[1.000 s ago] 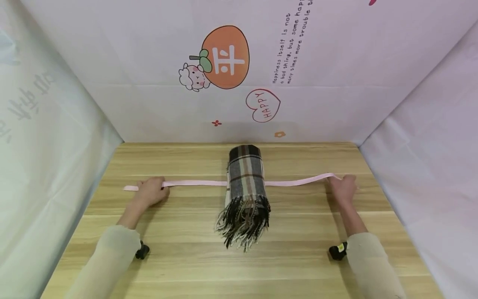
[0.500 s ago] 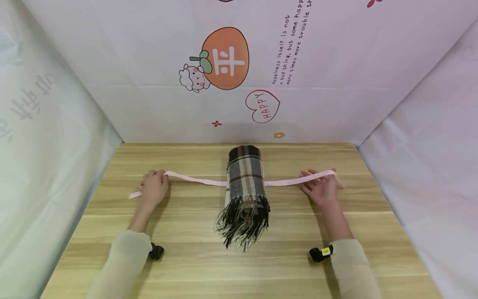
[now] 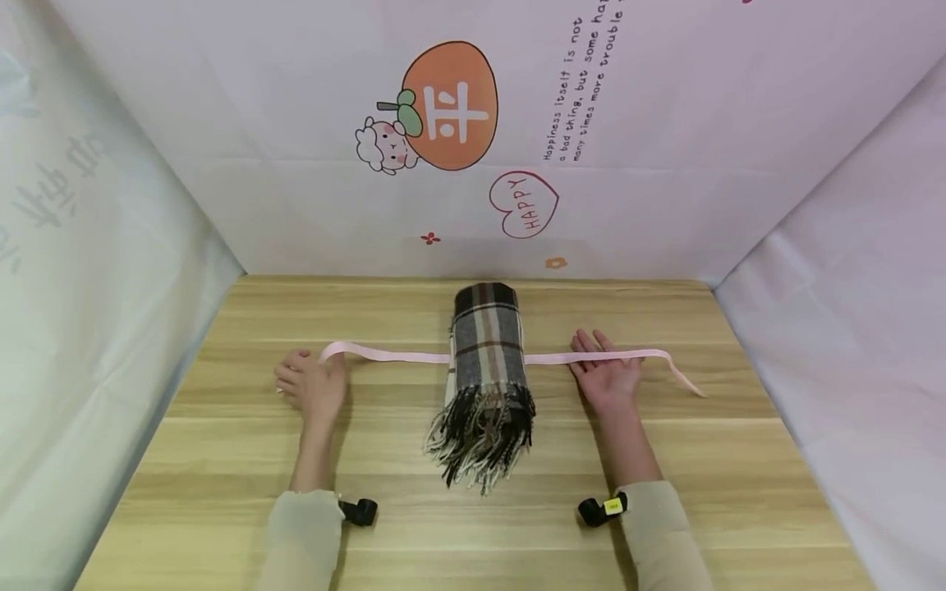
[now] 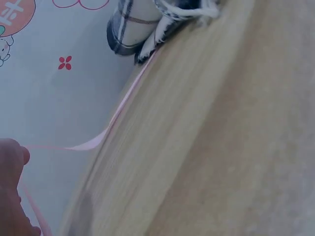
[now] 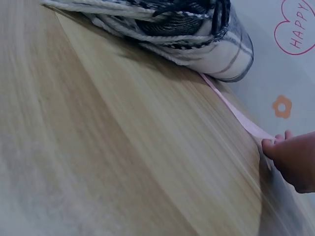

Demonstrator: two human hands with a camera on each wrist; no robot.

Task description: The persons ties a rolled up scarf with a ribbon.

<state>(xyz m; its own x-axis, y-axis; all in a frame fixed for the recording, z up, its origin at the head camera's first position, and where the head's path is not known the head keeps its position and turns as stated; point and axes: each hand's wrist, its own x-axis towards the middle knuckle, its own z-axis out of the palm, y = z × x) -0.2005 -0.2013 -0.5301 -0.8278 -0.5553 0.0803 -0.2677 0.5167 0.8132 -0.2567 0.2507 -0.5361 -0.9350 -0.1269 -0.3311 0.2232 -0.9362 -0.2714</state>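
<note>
A rolled plaid blanket point(image 3: 488, 336), grey, black and white with a fringe on its near end, lies across the middle of a pink ribbon point(image 3: 406, 356). On the left, my left hand point(image 3: 318, 390) pinches the ribbon, which arches over the thumb side; its tail shows below the hand in the left wrist view. My right hand point(image 3: 609, 382) lies palm up on the other side, fingers fairly straight, with the ribbon running across it. Beyond that hand the ribbon's end point(image 3: 687, 382) slopes down to the right. The ribbon's middle is hidden by the blanket.
All this is on a wood-grain table point(image 3: 473, 542). White printed sheets form a back wall point(image 3: 636, 222) and side walls. A black wrist camera point(image 3: 360, 512) sits at the left cuff, another black camera point(image 3: 594, 511) at the right cuff.
Both hands have moved inward toward the blanket. The right hand has turned palm up, and the ribbon's right end now trails beyond it. The left stretch of ribbon has lifted into an arch.
</note>
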